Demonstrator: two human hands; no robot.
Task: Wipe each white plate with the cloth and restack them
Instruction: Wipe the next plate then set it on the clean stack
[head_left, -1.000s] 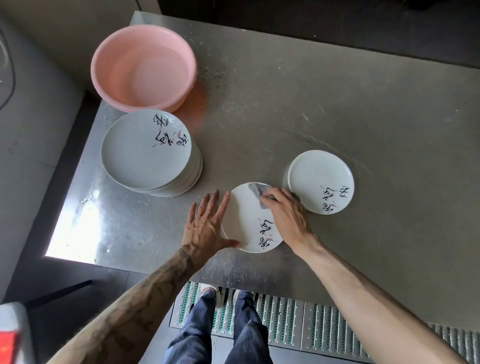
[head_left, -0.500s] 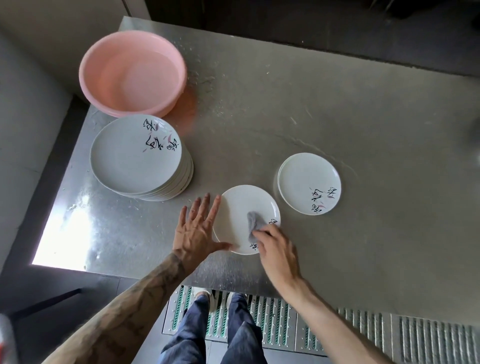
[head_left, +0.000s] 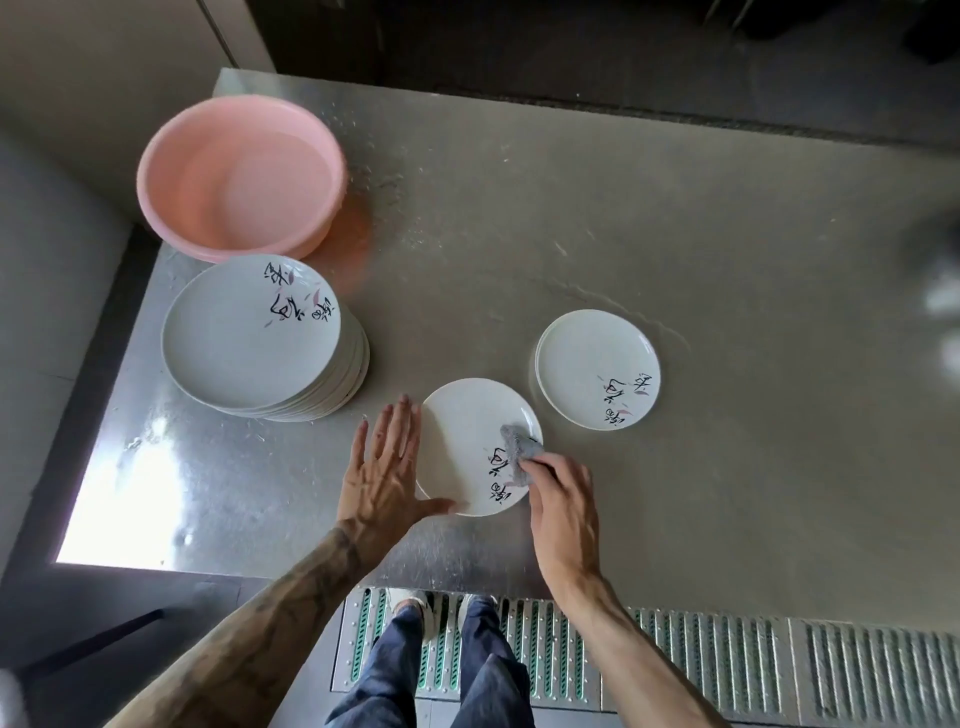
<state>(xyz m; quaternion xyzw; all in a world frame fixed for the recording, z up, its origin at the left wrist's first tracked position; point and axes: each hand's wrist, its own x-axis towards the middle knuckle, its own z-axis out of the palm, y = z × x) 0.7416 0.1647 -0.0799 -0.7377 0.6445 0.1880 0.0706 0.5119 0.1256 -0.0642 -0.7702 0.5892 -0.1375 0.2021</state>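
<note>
Head view: right hand (head_left: 563, 512) pinches cloth (head_left: 517, 451) on flat plate (head_left: 467, 441), left hand (head_left: 382, 478) splayed.

Both forearms reach forward from below, bare. Left forearm tattooed. Left hand (head_left: 383, 470) lies flat, palm down, fingers straight and close together, thumb stretched out to the right, its tip at the plate (head_left: 467, 441) edge. Right hand (head_left: 563, 506) is curled, knuckles up, fingers pinched around a cloth (head_left: 517, 451) and pressing it down, wrist slightly bent.
</note>
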